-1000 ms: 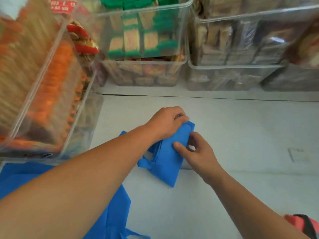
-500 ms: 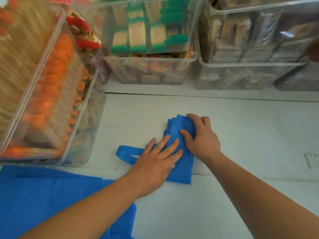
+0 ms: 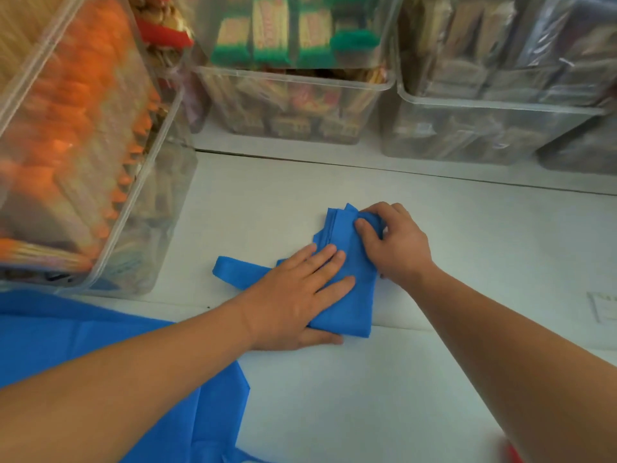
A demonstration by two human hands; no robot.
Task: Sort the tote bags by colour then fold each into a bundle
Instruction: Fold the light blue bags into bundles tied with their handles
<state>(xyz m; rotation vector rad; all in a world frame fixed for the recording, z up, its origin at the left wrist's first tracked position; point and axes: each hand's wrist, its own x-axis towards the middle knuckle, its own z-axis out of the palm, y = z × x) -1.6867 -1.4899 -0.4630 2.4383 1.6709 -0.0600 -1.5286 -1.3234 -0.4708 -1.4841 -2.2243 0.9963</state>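
Nearby, snack bins (image 3: pixel 287 105), spare blue bag (image 3: pixel 66 332); left grip (image 3: pixel 293 295) flat on tote (image 3: pixel 354 312), right grip (image 3: pixel 397 245) pinching it

left hand (image 3: pixel 293 295) flat, fingers (image 3: pixel 325 259) straight, right hand (image 3: pixel 397 248) curled, pinching

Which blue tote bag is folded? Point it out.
The small bundle under the left hand and right hand; the other bag lies spread flat, lower left.

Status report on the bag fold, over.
Left hand flat, pressing the folded bag. Right hand pinching its top end. Handle loop pokes out left. Second bag spread lower left.
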